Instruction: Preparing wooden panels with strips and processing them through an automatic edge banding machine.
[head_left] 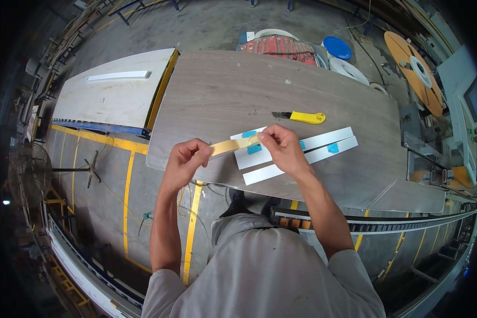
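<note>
Pinching tape (224, 148) at either end, left hand (187, 158) and right hand (286, 148) were closed where it, seemingly light and pliable, probably handled best.

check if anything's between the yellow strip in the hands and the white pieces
Blue tape: it lies on the white pieces and shows on both sides of the yellow strip, near the right hand. Nothing else visible stands between. How high the strip is held can't be told.
</note>
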The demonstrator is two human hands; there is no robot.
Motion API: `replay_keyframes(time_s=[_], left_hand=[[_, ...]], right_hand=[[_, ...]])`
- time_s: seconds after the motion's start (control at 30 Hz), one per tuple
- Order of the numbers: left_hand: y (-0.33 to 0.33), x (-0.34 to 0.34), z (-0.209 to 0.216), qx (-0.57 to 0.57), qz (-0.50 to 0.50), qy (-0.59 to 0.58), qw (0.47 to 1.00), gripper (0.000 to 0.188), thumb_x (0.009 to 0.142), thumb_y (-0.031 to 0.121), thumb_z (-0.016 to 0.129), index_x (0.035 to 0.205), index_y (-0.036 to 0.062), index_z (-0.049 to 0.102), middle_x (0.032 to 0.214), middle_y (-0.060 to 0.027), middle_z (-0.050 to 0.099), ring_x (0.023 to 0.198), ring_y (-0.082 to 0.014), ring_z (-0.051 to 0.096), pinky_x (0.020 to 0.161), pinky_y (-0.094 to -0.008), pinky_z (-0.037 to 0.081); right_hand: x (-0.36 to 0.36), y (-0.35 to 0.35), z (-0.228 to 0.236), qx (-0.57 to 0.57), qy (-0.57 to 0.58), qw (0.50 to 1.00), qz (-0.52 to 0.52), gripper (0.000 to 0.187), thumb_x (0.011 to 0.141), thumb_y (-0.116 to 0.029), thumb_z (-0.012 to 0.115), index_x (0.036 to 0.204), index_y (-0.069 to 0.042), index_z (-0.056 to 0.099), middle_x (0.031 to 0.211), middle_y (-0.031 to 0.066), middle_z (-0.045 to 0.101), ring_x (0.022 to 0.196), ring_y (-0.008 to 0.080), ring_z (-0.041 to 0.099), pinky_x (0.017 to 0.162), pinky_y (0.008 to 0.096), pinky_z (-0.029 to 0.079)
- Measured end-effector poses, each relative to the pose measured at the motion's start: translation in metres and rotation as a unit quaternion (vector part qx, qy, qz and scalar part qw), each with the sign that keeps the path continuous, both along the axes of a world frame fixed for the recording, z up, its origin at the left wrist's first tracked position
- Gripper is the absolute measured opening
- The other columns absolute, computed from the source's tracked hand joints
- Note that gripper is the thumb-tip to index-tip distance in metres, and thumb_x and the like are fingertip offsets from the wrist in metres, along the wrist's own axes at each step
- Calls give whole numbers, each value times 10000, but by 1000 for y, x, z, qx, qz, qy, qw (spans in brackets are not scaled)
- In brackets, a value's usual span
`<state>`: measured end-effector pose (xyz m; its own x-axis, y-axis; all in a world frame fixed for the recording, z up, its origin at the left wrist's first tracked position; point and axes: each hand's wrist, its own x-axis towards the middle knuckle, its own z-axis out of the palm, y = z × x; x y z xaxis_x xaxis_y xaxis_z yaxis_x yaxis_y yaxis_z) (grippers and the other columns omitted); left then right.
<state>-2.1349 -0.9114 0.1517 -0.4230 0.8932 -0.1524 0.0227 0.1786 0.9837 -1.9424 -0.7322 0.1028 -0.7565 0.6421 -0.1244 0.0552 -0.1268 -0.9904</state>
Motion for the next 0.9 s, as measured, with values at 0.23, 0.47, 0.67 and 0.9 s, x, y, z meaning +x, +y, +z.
replay_keyframes(time_s=[0.23,0.47,0.67,0.9], left_hand=[[39,39,-13,-278,41,506,816,325,781,364,768,810,41,748,697,-160,691,634,-305,676,594,-365,530],[49,63,-59,-272,23,571,774,407,726,427,800,722,29,713,650,-157,666,619,-305,679,570,-387,519],[57,63,-61,-280,13,572,771,408,717,420,806,711,24,709,660,-156,670,612,-301,679,566,-379,510],[60,62,-55,-305,5,556,773,412,702,424,816,744,25,722,694,-150,683,648,-292,689,597,-372,524]], right_hand=[[12,-2,-42,230,-140,955,-124,169,882,-144,705,812,5,666,658,33,632,568,79,526,530,262,426],[22,-9,-59,321,-221,911,-135,152,800,-165,748,754,-46,666,713,94,647,672,268,622,614,396,490],[22,-9,-64,329,-223,905,-152,138,794,-145,746,747,-45,663,713,93,643,696,289,628,619,408,494],[22,-8,-66,372,-226,888,-146,137,797,-151,753,765,-42,677,700,89,647,637,260,611,592,379,483]])
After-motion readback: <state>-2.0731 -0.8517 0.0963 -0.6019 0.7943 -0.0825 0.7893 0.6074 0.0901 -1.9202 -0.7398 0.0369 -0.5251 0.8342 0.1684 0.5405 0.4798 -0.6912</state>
